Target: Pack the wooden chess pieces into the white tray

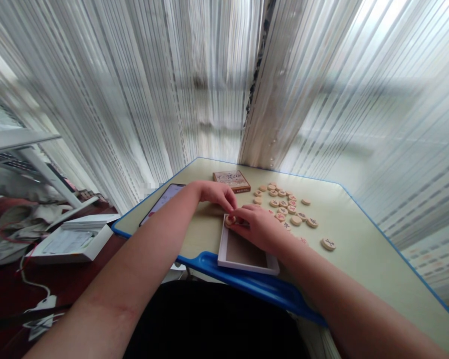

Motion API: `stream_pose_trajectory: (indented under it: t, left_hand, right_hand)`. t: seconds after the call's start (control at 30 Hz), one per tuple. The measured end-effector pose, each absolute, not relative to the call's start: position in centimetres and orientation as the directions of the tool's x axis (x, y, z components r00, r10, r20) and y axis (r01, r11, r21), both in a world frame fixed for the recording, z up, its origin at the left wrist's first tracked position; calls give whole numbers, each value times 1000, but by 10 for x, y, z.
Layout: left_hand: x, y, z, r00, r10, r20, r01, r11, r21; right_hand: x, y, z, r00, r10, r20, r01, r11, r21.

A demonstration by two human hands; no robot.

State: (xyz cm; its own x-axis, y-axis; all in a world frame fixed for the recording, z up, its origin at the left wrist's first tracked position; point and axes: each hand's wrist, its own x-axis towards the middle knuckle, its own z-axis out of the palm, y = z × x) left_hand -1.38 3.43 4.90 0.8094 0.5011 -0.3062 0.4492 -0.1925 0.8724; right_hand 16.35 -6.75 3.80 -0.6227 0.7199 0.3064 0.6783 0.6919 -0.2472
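A shallow white box tray (221, 249) with a brown inside lies at the table's near edge. At its far left corner sits a round wooden xiangqi piece (229, 220) with a red mark. My right hand (260, 227) reaches over the tray, thumb and forefinger closed around this piece. Just beyond the tray's far rim, my left hand (219, 193) has its fingertips pinched together, almost touching the right fingers; what they hold, if anything, is hidden. Several more xiangqi pieces (291, 209) with red or black characters lie scattered to the right, some plain side up.
A printed brown box lid (232, 180) lies behind my hands. To the left, a phone (160, 202) is partly covered by my left arm. The cream table (359, 239) has a blue edge. An open white box (75, 239) and cables lie at lower left; striped curtains (134, 89) hang behind.
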Motion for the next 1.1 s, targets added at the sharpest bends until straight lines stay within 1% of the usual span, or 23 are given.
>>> stream_pose_trajectory:
  t: [0.33,0.53,0.73,0.93,1.1]
  left_hand:
    - [-14,35,48,803,497,-329,456,-155,876]
    - [-13,34,50,804,501,-321,456,-173,873]
    - [-14,36,49,806,492,-329,466,-185,865]
    - [-15,37,46,794,511,-328,466,-166,869]
    - [-15,38,46,802,503,-324,452,-155,879]
  right_hand:
    - [163,-65,36,-619,714,329,673,697,-247]
    - [163,-65,35,-626,702,339,657,709,-254]
    - [162,-67,37,-608,717,341,666,695,-271]
    - [162,-66,36,-604,730,320,688,681,-252]
    - [162,-66,35,-595,740,313,701,668,-248]
